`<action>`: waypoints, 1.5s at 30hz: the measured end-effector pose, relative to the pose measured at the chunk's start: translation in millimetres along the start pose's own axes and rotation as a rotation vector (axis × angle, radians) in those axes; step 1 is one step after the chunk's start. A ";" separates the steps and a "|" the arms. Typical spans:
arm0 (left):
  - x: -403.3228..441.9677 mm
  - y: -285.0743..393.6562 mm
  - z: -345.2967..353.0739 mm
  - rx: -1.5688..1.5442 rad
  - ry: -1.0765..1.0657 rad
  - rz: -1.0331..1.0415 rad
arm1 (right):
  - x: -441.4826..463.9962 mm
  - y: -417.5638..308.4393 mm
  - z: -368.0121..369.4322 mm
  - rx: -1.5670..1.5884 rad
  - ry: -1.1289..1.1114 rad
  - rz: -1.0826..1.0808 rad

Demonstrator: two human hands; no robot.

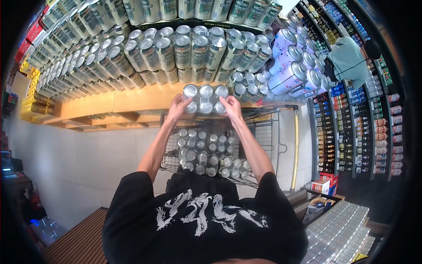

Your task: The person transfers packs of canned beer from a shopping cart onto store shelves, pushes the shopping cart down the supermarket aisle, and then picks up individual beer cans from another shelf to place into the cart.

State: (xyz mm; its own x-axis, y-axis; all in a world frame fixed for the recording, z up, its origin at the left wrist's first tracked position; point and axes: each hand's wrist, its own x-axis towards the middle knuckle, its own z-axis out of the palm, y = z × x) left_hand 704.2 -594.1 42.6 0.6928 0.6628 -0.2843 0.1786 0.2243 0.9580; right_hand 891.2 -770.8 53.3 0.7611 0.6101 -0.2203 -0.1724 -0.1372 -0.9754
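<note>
A shrink-wrapped pack of cans is held level between my two hands, its silver lids facing up. My left hand grips the pack's left end, and my right hand grips the right end, thumbs on top. Just beyond it runs the wooden shelf ledge. Behind that, several packs of beer cans stand in stacked rows. Below my forearms is a wire cart with more can packs in it. The undersides of the held pack are hidden.
Large floral-printed cans stand at the right end of the display. A yellow cart handle rises on the right. Farther right, a person in a light green top is beside tall drink shelves. Stacked cans sit at lower right.
</note>
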 end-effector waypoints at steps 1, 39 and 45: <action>5.1 3.9 0.9 -0.008 -0.024 -0.012 | 2.8 -7.5 -0.8 -0.011 0.000 0.062; 48.4 12.4 22.3 -0.118 0.031 -0.157 | -16.1 16.0 -40.3 0.199 -0.072 0.391; -45.6 -143.1 -23.3 0.246 -0.092 0.019 | -142.0 105.7 -128.4 -0.210 0.382 0.140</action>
State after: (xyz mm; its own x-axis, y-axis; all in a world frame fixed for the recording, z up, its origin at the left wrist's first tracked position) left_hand 630.8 -639.8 -82.3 0.7563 0.5947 -0.2726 0.3220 0.0244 0.9464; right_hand 845.2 -972.1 -18.7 0.9223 0.2482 -0.2962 -0.1894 -0.3775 -0.9064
